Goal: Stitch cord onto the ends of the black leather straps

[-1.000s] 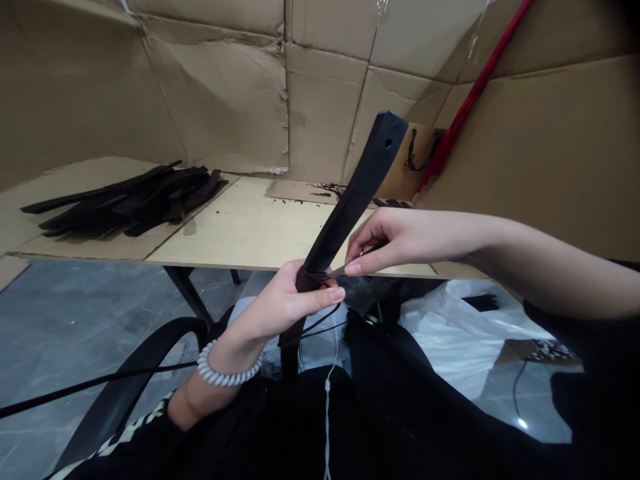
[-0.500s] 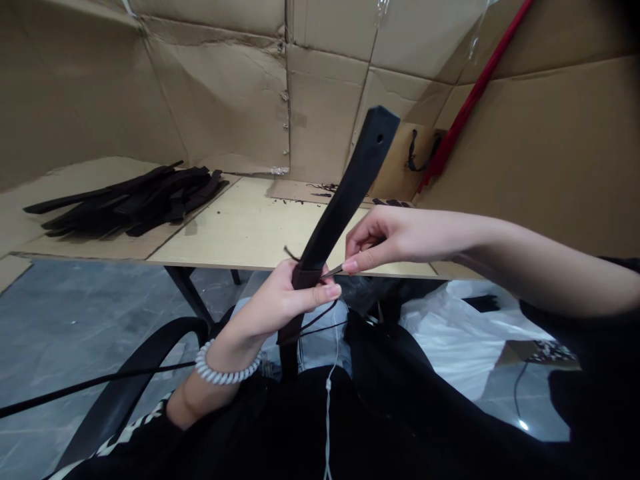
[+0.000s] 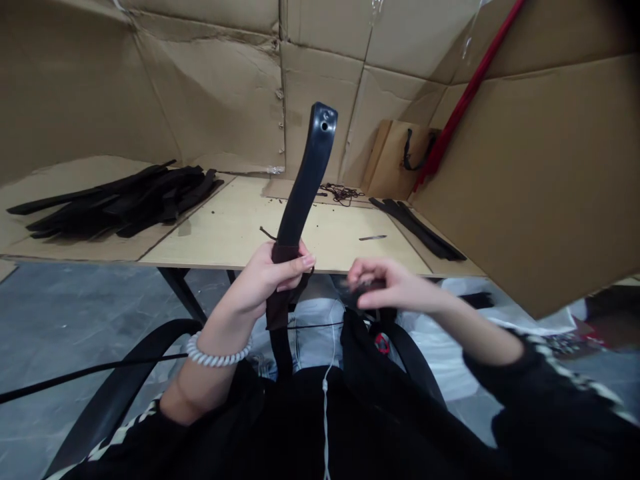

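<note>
Just then the person sat close to the bench (image 3: 240, 233), holding a long black strap (image 3: 305, 180) upright in front of the chest. The left hand (image 3: 265, 280) had its grip clamped around the strap about halfway up, where a dark reddish band seemed to circle it, thumb laid across the front. The strap's upper end, with a small round hole in it, stood toward twelve o'clock against the cardboard wall; its lower part ran down past the hand into the lap. The right hand (image 3: 385, 290) hung low at about three o'clock from the left one, fingers curled together over something small and dark; what it pinched I could not tell. A thin dark thread (image 3: 315, 326) ran level between the two hands below the left wrist. On the bench a pile of black strips (image 3: 120, 200) lay at ten o'clock, a few more strips (image 3: 415, 227) at two o'clock, a small slim tool (image 3: 373, 237) between them, and a tangle of dark thread ends (image 3: 340, 193) near the wall. To my eye the step in hand was binding or tidying thread at the held spot; any next move would call for a steady left grip and a fine pinch by the right hand near the wrap.
</note>
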### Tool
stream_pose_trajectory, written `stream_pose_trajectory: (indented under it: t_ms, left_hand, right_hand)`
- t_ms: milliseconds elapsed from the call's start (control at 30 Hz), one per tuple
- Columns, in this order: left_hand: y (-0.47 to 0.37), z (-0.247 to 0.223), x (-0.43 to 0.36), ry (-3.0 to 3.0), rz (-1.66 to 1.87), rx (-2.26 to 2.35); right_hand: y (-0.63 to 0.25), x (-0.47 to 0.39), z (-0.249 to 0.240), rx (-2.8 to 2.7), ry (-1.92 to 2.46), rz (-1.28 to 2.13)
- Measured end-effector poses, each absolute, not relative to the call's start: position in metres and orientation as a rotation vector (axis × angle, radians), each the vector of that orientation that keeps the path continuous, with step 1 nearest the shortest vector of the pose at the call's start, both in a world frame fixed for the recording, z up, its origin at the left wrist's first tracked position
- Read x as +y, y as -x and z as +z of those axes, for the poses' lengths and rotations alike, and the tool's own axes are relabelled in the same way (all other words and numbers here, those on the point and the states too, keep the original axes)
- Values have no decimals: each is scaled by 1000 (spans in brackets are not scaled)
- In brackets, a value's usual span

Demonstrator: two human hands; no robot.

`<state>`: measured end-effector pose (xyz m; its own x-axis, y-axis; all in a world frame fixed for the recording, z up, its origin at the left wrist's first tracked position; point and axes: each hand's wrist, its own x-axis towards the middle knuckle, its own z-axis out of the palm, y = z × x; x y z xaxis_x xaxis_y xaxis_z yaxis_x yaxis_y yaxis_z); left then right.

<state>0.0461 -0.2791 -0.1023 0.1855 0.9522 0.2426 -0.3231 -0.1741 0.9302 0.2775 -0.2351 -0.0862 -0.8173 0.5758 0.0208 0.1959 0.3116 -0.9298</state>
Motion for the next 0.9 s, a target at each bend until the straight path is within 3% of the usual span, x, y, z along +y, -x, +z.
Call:
stream_pose_trajectory:
  t_ms: [200, 367, 667, 900]
  left_hand:
    - [-36, -97, -278, -1235, 1427, 696]
    - [-21, -87, -281, -1198, 1563, 695]
    - [30, -80, -269, -1036, 2089, 829]
    - [60, -84, -268, -1053, 2119, 858]
  right_hand:
    - [-239, -255, -206, -2239, 781, 1618]
    - [-231, -247, -239, -2003, 807, 1630]
    - [-276, -181, -161, -1851, 783, 1418]
    - [-256, -65, -85, -1523, 823, 1124]
